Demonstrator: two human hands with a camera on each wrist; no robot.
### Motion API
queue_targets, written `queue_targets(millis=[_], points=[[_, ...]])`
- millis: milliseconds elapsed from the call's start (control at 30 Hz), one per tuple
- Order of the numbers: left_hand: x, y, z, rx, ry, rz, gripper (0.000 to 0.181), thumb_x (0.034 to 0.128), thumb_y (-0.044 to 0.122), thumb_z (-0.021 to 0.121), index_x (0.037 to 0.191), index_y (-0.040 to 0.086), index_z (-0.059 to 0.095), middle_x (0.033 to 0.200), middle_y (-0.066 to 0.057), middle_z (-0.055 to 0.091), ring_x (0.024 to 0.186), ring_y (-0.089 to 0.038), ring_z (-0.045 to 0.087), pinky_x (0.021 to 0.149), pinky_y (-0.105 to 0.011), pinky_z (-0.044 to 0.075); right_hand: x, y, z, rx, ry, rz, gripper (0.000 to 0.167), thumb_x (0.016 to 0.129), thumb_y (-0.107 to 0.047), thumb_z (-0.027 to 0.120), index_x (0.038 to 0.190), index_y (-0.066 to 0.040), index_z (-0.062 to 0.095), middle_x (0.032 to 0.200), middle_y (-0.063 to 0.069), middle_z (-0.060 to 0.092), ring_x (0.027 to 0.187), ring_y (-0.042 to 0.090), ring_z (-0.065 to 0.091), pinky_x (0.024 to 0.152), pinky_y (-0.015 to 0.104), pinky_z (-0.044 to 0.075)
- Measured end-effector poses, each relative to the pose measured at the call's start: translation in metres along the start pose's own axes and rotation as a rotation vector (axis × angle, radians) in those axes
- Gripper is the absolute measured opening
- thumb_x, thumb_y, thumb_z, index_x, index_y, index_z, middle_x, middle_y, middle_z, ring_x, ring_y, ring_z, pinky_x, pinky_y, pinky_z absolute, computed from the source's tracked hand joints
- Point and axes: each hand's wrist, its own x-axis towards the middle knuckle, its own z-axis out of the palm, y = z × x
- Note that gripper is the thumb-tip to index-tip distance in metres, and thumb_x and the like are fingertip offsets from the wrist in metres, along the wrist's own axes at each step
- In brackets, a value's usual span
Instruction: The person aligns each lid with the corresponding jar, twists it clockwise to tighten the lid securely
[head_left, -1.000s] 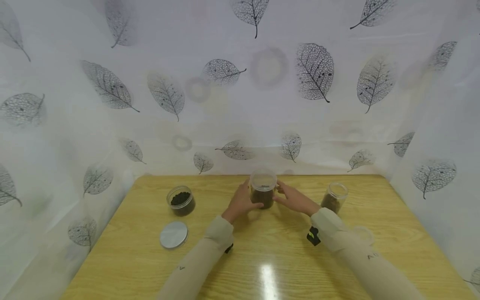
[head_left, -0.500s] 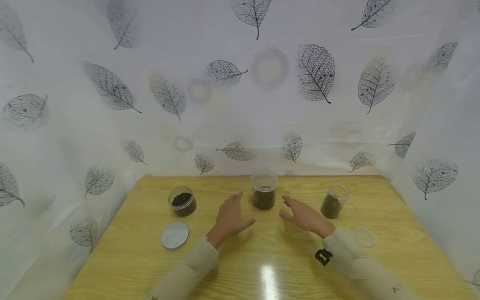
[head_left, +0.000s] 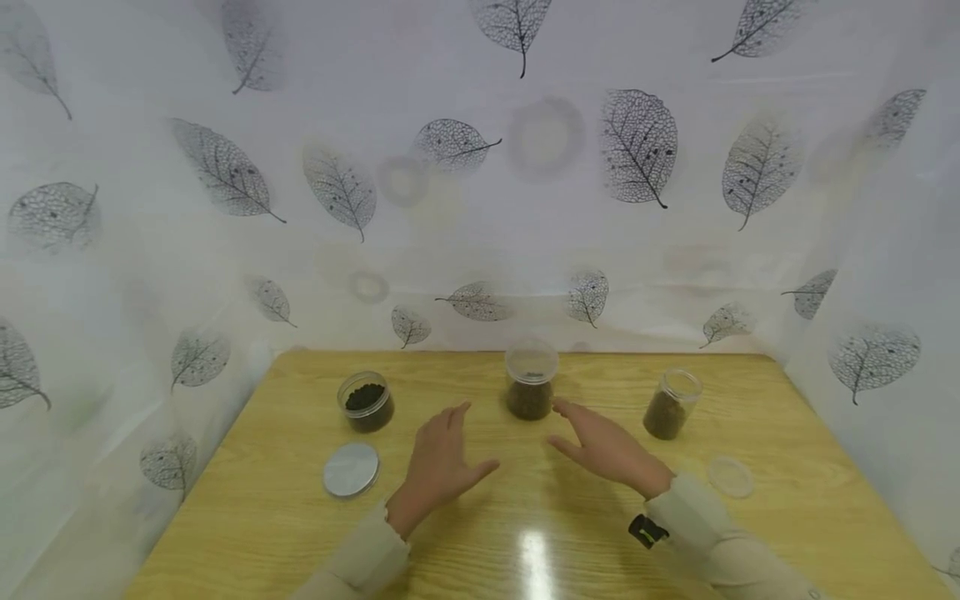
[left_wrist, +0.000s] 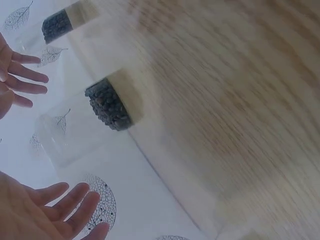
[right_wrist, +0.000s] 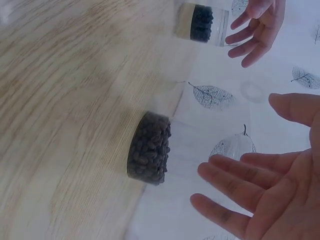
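Observation:
A clear jar (head_left: 530, 398), partly filled with dark bean-like pieces, stands upright at the table's back middle. My left hand (head_left: 441, 458) is spread in front and to its left, touching nothing. To the jar's front right is my right hand (head_left: 603, 442), fingers extended and holding nothing; the head view cannot settle whether its fingertips touch the jar, but the right wrist view shows a gap between the hand (right_wrist: 270, 190) and the dark pieces (right_wrist: 150, 150). The left wrist view also shows the jar's contents (left_wrist: 107, 105) and the left palm (left_wrist: 30, 215).
Left on the table (head_left: 480, 533) is a wide open jar (head_left: 367, 421) of black pieces, with a silver lid (head_left: 351, 470) before it. Toward the right stands an open jar (head_left: 665, 415) of dark pieces, near a clear lid (head_left: 730, 477). A leaf-print curtain (head_left: 480, 233) surrounds the table.
Both hands were around the middle jar and have let go of it. They drew back toward me, the left hand farther and to the left. The jar stays in place.

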Motion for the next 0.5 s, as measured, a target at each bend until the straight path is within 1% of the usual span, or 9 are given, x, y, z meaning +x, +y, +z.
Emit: queue_targets(millis=[133,200,267,367,500], points=[[-0.01,-0.005,-0.008,0.026,0.029,0.017,0.087,0.0707,0.052,0.074,0.135,0.002,0.042,0.126,-0.018,0.053,0.116,-0.037,0.052,0.097,-0.055,0.041,0.007,-0.007,0.003,0.016,0.029,-0.06,0.059,0.092,-0.03,0.058,0.14,-0.002,0.04,0.139,0.015,0.05,0.124,0.033,0.051,0.102,0.049,0.042],[-0.014,-0.01,-0.012,0.035,0.033,0.013,0.086,0.0703,0.05,0.076,0.134,0.001,0.043,0.126,-0.018,0.054,0.115,-0.037,0.052,0.096,-0.055,0.042,0.012,-0.011,0.006,0.034,0.038,-0.086,0.059,0.091,-0.031,0.059,0.139,-0.002,0.04,0.138,0.014,0.051,0.123,0.031,0.053,0.102,0.047,0.043],[-0.018,-0.015,-0.016,0.033,0.025,-0.007,0.084,0.0707,0.047,0.077,0.133,0.001,0.044,0.126,-0.018,0.053,0.115,-0.038,0.052,0.096,-0.055,0.042,0.018,-0.015,0.01,0.056,0.045,-0.103,0.059,0.091,-0.032,0.06,0.139,-0.003,0.041,0.137,0.013,0.052,0.122,0.03,0.053,0.102,0.045,0.043],[-0.023,-0.026,-0.021,0.059,0.022,-0.04,0.081,0.0717,0.045,0.077,0.132,0.002,0.045,0.124,-0.018,0.053,0.113,-0.037,0.053,0.094,-0.055,0.044,0.029,-0.021,0.017,0.095,0.06,-0.128,0.059,0.09,-0.033,0.061,0.138,-0.003,0.042,0.137,0.013,0.052,0.122,0.03,0.053,0.101,0.045,0.044],[-0.029,-0.042,-0.027,0.081,0.064,-0.06,0.076,0.0714,0.041,0.078,0.13,0.002,0.047,0.121,-0.018,0.055,0.108,-0.037,0.056,0.088,-0.055,0.046,0.045,-0.03,0.026,0.15,0.079,-0.161,0.062,0.087,-0.031,0.065,0.138,-0.003,0.043,0.135,0.012,0.054,0.122,0.028,0.054,0.101,0.045,0.044]])
